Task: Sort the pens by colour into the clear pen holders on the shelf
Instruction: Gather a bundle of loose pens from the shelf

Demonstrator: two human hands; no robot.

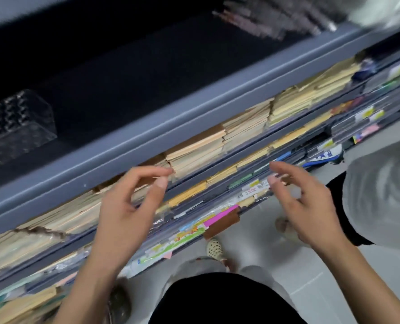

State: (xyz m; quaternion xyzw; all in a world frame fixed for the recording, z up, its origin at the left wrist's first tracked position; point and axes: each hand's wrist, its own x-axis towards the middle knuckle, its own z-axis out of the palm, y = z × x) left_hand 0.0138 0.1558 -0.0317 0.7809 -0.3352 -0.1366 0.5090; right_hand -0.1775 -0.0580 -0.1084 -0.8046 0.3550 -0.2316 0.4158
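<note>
Nearest the camera, at the bottom of the frame, both hands hang in front of the shelving. The left hand (126, 206) is loosely curled, thumb and forefinger close together but with nothing between them. The right hand (304, 206) is relaxed in the same way and also seems empty, though blur near its thumb leaves a little doubt. This looks like a gap between pens: nothing is being carried, so the next move calls for reaching up to fetch one.

Behind the hands, low shelves carry cream and yellow stacks of paper goods (217, 141); their labels are too smeared to read. Above them runs the grey-blue metal front edge of the shelf (194, 108).

On the dark shelf behind it, at the upper left, stands a clear plastic pen holder with a grid of holes (19, 122). It appears empty and is cut off by the frame edge. At the top right lies a blurred cluster of dark and reddish pens (264, 19), well apart from the holder. Their colours and number cannot be made out, nor whether other holders stand there.
</note>
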